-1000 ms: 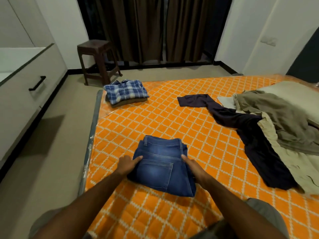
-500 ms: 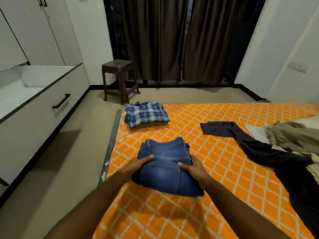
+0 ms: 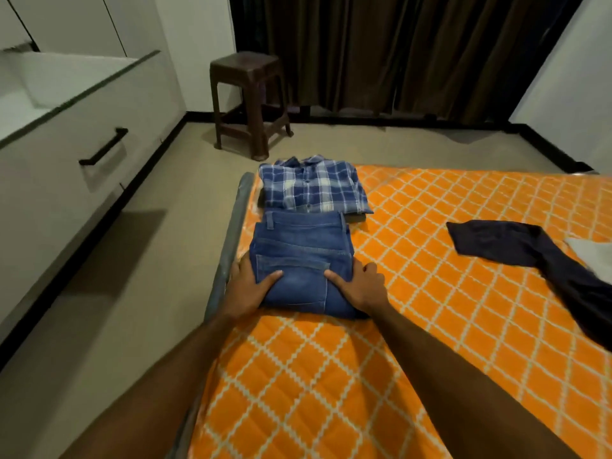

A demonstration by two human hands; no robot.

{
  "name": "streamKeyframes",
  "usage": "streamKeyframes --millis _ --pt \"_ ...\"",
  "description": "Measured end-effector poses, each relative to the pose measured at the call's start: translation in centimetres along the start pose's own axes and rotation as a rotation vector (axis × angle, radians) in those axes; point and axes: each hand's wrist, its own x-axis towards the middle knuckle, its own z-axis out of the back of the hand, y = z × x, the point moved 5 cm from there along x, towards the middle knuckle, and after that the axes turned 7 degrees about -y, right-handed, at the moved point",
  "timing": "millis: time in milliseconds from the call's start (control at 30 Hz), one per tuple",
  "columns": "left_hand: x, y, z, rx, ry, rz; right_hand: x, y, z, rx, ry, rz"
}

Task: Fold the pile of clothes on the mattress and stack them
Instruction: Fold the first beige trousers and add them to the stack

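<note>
drawer [image 3: 66, 154]: white front, black handle, far left, top open
stool [image 3: 250, 101]: dark brown, on floor beyond mattress corner, in front of curtains [image 3: 397, 51]
mattress [image 3: 430, 293]: orange, white lattice print, grey edge along left side
left hand [image 3: 246, 286]: grips left side of jeans, thumb on top, fingers hidden under the fabric
jeans [image 3: 301, 260]: folded, blue, at left edge of mattress, waistband far end, touching or just overlapping shirt's near edge, can't tell which
shirt [image 3: 313, 185]: folded blue plaid, far-left corner of mattress, just beyond jeans
right hand [image 3: 362, 286]: grips right side of jeans, thumb on top, fingers curled down the side
dark garment [image 3: 536, 260]: unfolded, spread at right, well apart from jeans
</note>
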Motion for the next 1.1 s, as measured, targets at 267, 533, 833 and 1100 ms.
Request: streamKeyframes --millis 267,533,833,1100 --pt "-3.2 -2.5 -0.2 0.513 -0.063 -0.066 -2.0 -1.3 1.2 0.064 0.115 0.111" --pt "-14.8 -11.1 -10.8 0.909 0.347 -0.59 -12.2 -17.4 11.5 -0.304 0.113 0.143" --pt "-29.9 -21.0 -29.2 0.821 0.697 -0.865 -24.5 -41.3 25.6 -0.554 -0.22 -0.124" --pt "-36.1 -21.0 -41.0 0.824 0.67 -0.908 -28.3 -50.4 24.9 -0.419 -0.326 -0.313"
